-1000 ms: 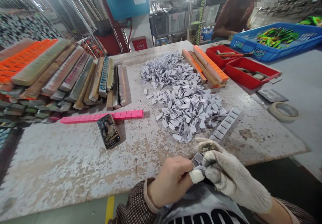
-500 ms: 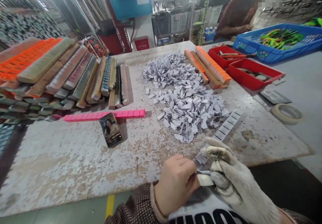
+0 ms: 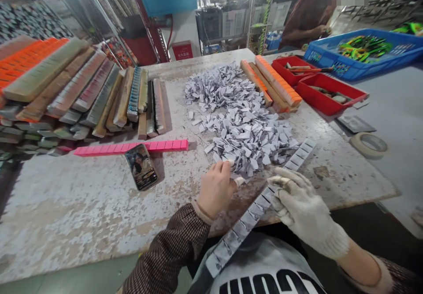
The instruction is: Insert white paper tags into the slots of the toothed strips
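My left hand [image 3: 215,189] is bare except for pale covers on the thumb and a fingertip. Its thumb and fingers are apart at the near edge of a heap of small white-grey flat pieces [image 3: 244,126]. My right hand [image 3: 302,210], in a white knit glove, has its fingers curled round a long grey slotted bar [image 3: 246,223]. The bar slants from my lap up over the table edge, and its far end lies beside the heap. Dark slots cross it at even spacing. The glove hides part of its middle.
A phone [image 3: 141,167] leans against a pink slotted bar [image 3: 168,145]. Stacked bars [image 3: 72,82] fill the left side. Orange-topped bars [image 3: 277,82], red trays [image 3: 330,95], a blue basket [image 3: 350,71] and a tape roll [image 3: 368,145] are at right. Another person [image 3: 306,16] sits behind.
My left hand has left the right hand and moved up and left to the heap, its fingers parting. The right hand has shifted slightly up and right, and more of the slotted bar shows.
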`<state>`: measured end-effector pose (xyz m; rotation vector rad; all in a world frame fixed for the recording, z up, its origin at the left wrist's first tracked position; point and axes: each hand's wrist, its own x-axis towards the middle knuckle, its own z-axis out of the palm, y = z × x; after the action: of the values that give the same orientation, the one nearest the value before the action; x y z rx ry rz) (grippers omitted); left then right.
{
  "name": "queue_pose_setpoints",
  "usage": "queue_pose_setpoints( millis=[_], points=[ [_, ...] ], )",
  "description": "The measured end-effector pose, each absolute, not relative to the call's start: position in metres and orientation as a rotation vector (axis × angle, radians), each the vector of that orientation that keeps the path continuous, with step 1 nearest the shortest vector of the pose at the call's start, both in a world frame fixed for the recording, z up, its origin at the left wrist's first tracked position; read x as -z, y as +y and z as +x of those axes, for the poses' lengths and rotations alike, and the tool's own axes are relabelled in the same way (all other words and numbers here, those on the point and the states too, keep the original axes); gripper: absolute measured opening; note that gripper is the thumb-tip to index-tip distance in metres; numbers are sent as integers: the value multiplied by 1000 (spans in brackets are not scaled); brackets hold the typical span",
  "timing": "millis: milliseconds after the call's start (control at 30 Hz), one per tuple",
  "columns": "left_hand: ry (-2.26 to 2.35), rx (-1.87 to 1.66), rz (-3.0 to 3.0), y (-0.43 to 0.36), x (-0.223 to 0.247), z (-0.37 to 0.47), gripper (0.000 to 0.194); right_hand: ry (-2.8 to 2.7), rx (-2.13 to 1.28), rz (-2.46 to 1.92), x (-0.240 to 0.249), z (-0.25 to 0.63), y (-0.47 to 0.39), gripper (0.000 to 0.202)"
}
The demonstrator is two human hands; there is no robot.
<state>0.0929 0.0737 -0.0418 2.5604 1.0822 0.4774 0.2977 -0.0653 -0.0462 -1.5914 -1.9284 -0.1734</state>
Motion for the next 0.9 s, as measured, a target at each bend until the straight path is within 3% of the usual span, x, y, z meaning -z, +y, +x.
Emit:
queue_pose_setpoints(
  millis=[67, 200, 533, 633, 767, 900],
  points=[
    [1117, -382, 2547, 86, 46, 100, 27, -2060, 324, -1595, 44, 296, -60, 10],
    [1107, -346, 2473, 93, 52, 109, 8, -2164, 287, -1640, 40, 286, -50, 18],
    [1049, -526, 2141, 89, 52, 85, 4, -2235, 41, -1572, 55, 300, -42, 15],
    [923, -624, 1800, 84, 50, 81, 9, -2176, 1, -1549, 54, 306, -46, 5],
    [716, -640, 1316, 66, 41, 84, 20, -1928, -46, -1529, 49, 302, -46, 13],
    [648, -752, 1469, 43, 31, 91, 13, -1691, -315, -1504, 40, 282, -39, 16]
  ],
)
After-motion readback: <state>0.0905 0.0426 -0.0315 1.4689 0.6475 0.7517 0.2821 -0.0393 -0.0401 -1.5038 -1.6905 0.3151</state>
